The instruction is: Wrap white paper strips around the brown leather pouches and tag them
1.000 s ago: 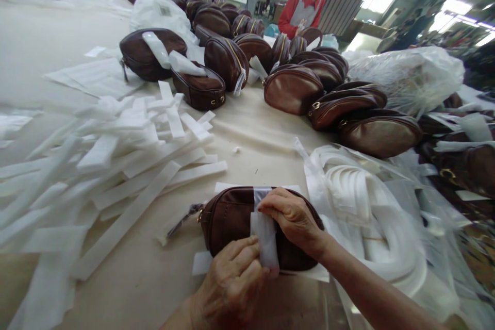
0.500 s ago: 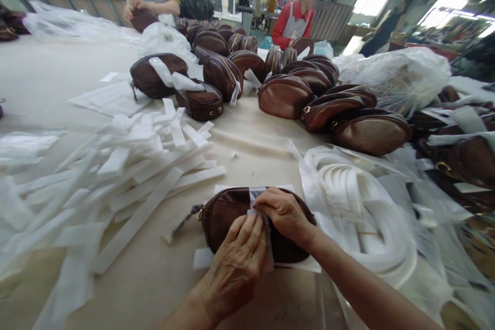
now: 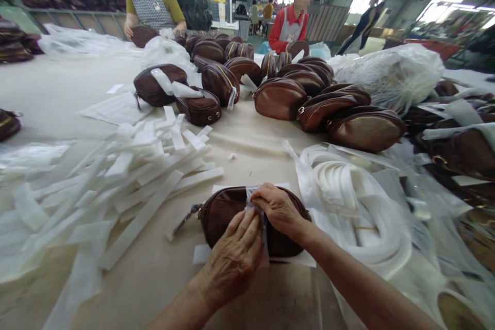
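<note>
A dark brown leather bag (image 3: 224, 211) lies on a white sheet (image 3: 200, 254) in front of me. Around its middle runs a pale, translucent packing strip (image 3: 252, 193). My right hand (image 3: 276, 209) pinches this strip near the bag's upper side, its fingertips bunched. Just below, my left hand (image 3: 237, 252) has its fingers pressed together on the same strip; what lies under the fingertips is hidden. A wrapped zipper pull (image 3: 187, 216) sticks out at the bag's left end.
Loose white foam strips (image 3: 143, 191) cover the table's left side. A coil of white strip (image 3: 348, 191) lies at right. Beyond stand several brown bags (image 3: 280, 98) and a plastic-wrapped bundle (image 3: 390, 75). Two co-workers, one in a checked apron (image 3: 149, 13), one in red sleeves (image 3: 278, 31), stand across the table.
My hands have shifted slightly along the strip, staying on the bag. The view has tilted up a little. Across the table, the checked-apron co-worker's hands have moved apart.
</note>
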Demonstrator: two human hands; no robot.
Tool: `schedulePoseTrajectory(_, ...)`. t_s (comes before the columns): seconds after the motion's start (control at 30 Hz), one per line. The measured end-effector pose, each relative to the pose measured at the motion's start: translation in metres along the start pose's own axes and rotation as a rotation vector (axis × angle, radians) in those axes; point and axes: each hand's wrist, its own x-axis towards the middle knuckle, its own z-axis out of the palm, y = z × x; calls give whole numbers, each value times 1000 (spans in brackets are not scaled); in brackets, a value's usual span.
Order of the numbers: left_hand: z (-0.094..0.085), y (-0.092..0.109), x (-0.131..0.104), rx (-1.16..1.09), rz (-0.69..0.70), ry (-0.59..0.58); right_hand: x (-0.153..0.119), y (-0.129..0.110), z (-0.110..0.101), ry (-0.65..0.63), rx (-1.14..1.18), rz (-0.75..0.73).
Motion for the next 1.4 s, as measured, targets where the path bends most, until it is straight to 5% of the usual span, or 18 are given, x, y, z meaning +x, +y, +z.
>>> schedulePoseTrajectory(1.13,1,-2,2,34,34,2,-1,-13,2,-55,-234,55)
schedulePoseTrajectory(1.27,1,-2,0,52,30,-5,-18,-23,-28,108,-235,11)
schedulePoseTrajectory(1.4,0,-2,2,37,14,28,-72,-11,-97,449,-298,-53)
